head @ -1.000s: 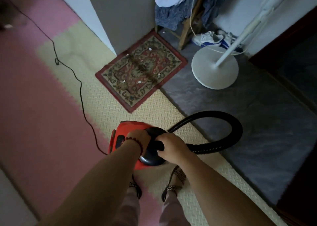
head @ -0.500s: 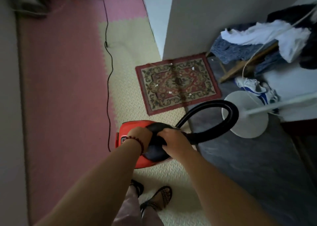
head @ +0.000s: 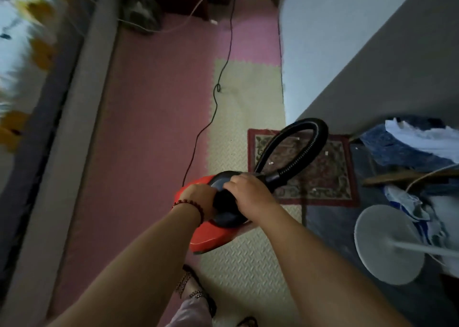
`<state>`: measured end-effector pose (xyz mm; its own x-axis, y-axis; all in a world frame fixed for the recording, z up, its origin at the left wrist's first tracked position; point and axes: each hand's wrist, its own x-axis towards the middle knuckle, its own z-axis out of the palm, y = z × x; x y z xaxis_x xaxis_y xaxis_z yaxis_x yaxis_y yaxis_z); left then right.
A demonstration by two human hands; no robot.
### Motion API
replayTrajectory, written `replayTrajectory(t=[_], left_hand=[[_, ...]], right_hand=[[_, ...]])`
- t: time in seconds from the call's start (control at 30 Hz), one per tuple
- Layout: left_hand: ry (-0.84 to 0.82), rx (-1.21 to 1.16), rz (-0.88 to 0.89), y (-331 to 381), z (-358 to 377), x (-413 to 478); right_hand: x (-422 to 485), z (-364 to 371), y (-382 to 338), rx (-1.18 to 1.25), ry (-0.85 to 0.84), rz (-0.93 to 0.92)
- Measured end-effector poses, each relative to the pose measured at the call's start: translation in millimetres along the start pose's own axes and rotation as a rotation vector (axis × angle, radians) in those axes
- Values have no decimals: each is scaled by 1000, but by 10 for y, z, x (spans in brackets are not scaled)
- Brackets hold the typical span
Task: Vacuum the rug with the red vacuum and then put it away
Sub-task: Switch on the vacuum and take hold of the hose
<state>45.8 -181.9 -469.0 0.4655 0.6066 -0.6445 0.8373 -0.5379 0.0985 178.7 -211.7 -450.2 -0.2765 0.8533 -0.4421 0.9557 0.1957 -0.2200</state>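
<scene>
The left hand [head: 198, 197], wearing a bead bracelet [head: 188, 203], and the right hand [head: 248, 195] are both gripping the black handle [head: 223, 201] of the vacuum [head: 211, 237]. Its hose [head: 315, 137] is looping in front of the rug [head: 330, 177], and the cord [head: 213, 108] is trailing across the foam mats [head: 149, 152]. A fan base [head: 387, 244] is standing at right.

- Left hand [head: 200, 198] and right hand [head: 248, 193] sit atop the red plastic canister vacuum [head: 213, 239].
- Black ribbed hose [head: 320, 132] loops ahead of the hands, over the small patterned woven rug [head: 330, 177].
- Thin black power cord [head: 216, 103] runs ahead-left.
- Round white fan base [head: 382, 247] lies to their right.
</scene>
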Motion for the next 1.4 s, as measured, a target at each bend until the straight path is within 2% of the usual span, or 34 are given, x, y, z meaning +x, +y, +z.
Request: replayTrajectory(t=[0.3, 0.47, 0.57, 0.67, 0.9, 1.13, 1.23, 1.4], left_hand=[[232, -284, -294, -837, -1242, -101], [290, -372, -427, -869, -1483, 162], [303, -434, -520, -829, -1540, 428], [281, -489, -587, -736, -1540, 657], [224, -586, -670, -472, -1325, 1036], [143, -576, -653, -263, -1087, 1196], [101, -565, -645, -211, -901, 1179], [56, -550, -654, -171, -574, 1111]], right_hand=[[909, -1583, -322, -152, 165, -234], [1319, -1799, -60, -173, 158, -338], [1539, -1729, 227, 14, 233, -331], [1658, -1547, 459, 225, 343, -215], [1804, -1190, 720, 672, 286, 136], [1781, -911, 889, 1207, 200, 699], [1803, -733, 847, 1298, 132, 862], [1813, -336, 829, 1331, 10, 915]])
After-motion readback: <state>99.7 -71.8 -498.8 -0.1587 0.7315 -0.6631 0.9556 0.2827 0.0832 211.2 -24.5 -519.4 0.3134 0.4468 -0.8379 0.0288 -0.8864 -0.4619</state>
